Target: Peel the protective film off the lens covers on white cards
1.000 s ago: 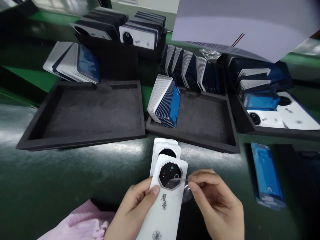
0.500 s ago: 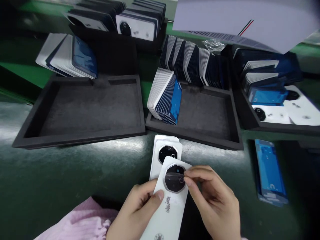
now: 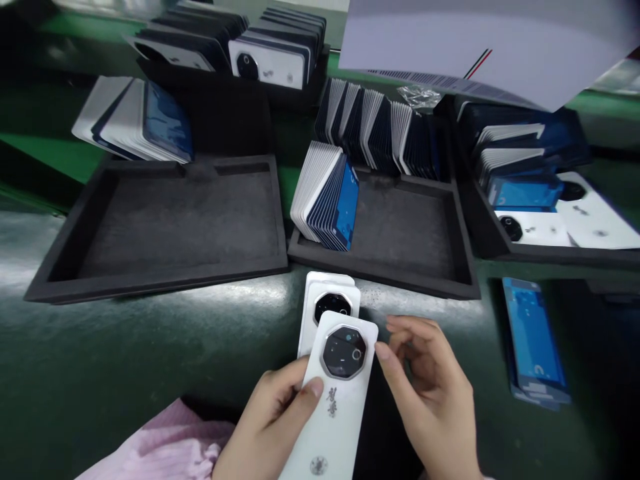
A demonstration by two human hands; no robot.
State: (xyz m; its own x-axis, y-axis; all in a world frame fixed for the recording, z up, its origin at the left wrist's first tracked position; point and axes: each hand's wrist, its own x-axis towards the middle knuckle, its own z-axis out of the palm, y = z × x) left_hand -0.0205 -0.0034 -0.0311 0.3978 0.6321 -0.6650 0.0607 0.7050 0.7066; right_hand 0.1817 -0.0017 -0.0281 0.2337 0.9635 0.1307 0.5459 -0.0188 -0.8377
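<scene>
A white phone back cover (image 3: pixel 337 427) with a dark octagonal camera window (image 3: pixel 344 352) and black lettering lies tilted in my left hand (image 3: pixel 273 420). The thumb presses on its face and the fingers go beneath it. Just off the cover's upper right edge is my right hand (image 3: pixel 433 393), thumb and forefinger apart, with nothing visible between them; the thumb tip is beside the edge, and I cannot tell if it touches. Behind the held cover lie further white back covers (image 3: pixel 311 300) on the dark green table, partly hidden by it.
Black trays (image 3: pixel 175 283) (image 3: pixel 400 277) stand ahead, with upright stacks of covers (image 3: pixel 315 193) (image 3: pixel 133 120) in or by them. At right lie blue-filmed sheets (image 3: pixel 537 347) and another tray (image 3: pixel 555 255) holding covers. A white printed sheet (image 3: pixel 425 33) overhangs the back right.
My right thumb and forefinger have parted and drawn back from the camera window. The clear film they pinched over it no longer shows raised. My left hand still holds the cover.
</scene>
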